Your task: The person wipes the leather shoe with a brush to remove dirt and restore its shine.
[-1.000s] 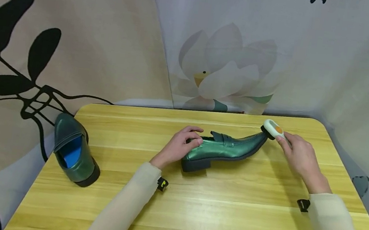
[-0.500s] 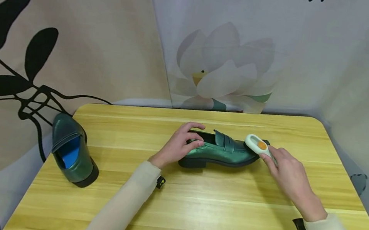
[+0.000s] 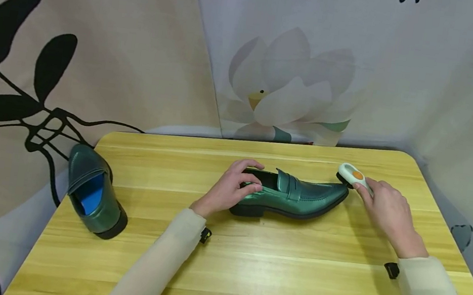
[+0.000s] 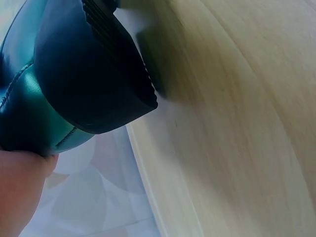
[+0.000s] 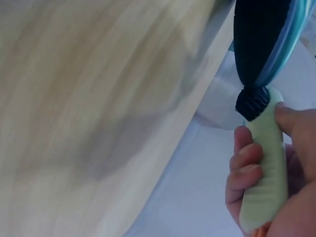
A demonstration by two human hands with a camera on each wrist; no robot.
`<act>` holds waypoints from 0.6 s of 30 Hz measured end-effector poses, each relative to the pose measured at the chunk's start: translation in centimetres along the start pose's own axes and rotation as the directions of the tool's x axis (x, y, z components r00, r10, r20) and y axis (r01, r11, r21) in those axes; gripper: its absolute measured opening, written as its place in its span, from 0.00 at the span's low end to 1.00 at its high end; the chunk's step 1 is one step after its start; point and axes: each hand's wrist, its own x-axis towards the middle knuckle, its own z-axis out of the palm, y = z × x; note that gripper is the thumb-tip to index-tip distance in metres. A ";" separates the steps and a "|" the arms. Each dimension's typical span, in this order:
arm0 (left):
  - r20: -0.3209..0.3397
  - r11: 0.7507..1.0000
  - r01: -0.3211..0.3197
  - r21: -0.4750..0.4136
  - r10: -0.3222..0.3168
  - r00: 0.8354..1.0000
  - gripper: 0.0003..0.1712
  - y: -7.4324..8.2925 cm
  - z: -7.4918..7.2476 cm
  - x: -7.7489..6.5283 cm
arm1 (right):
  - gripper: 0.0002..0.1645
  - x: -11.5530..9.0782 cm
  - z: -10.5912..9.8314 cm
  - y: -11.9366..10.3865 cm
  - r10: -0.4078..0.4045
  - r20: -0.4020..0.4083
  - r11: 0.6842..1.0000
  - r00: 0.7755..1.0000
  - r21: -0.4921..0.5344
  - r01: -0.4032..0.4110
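A shiny green loafer [image 3: 301, 197] with a dark sole and low heel lies near the middle of the table, toe to the right. My left hand [image 3: 233, 187] grips it at the heel end, thumb on the near side and fingers by the opening. In the left wrist view the heel [image 4: 94, 74] hangs just above the wood. My right hand [image 3: 390, 207] holds a pale brush [image 3: 351, 174] with an orange spot and dark bristles. In the right wrist view, fingers wrap its ribbed handle, and the bristles [image 5: 253, 102] meet the loafer's toe tip.
A second green loafer [image 3: 97, 194] with a blue insole stands at the table's left edge. The wooden table [image 3: 290, 284] ends at the back against a printed curtain [image 3: 291, 75]. Another pale curtain hangs along the right side.
The brush went from the toe tip leftward over the toe's top, then back right to the tip. The loafer's toe has tilted down from its raised pose. My left hand keeps its grip.
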 end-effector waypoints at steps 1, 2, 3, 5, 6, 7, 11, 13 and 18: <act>0.000 1.000 -0.002 0.001 0.002 1.000 0.10 0.0 0.0 0.0 | 0.33 0.2 0.1 0.1 0.005 0.010 1.000 1.000 0.007 -0.005; 0.000 1.000 -0.003 0.001 0.003 1.000 0.10 0.0 0.0 -0.1 | 0.33 0.4 0.1 0.2 0.011 0.018 1.000 1.000 0.018 -0.011; -0.002 1.000 -0.003 -0.001 0.003 1.000 0.10 0.0 0.0 -0.1 | 0.34 0.5 0.1 0.3 0.019 0.018 0.999 1.000 0.033 -0.019; -0.013 1.000 0.001 -0.010 -0.001 1.000 0.10 0.1 0.0 0.0 | 0.35 0.5 0.1 0.3 0.039 0.004 0.997 0.999 0.066 -0.039; -0.022 1.000 0.005 -0.017 -0.005 1.000 0.10 0.1 0.0 0.0 | 0.36 0.4 0.1 0.3 0.048 -0.007 0.995 0.999 0.084 -0.048; -0.032 1.000 0.010 -0.022 -0.010 0.999 0.10 0.0 0.1 0.0 | 0.36 0.3 0.1 0.2 0.057 -0.021 0.993 0.998 0.102 -0.055; -0.087 0.999 0.013 -0.038 -0.016 0.996 0.10 0.0 0.1 0.4 | 0.37 -0.2 -0.1 -0.2 0.063 -0.079 0.989 0.995 0.138 -0.051; -0.119 0.999 0.003 -0.042 -0.008 0.993 0.10 0.1 0.1 0.6 | 0.36 -0.4 -0.3 -0.4 0.054 -0.101 0.989 0.993 0.146 -0.039; -0.204 0.999 -0.033 -0.034 0.026 0.979 0.09 0.3 0.2 1.2 | 0.34 -0.7 -0.5 -1.1 0.035 -0.146 0.986 0.989 0.164 -0.011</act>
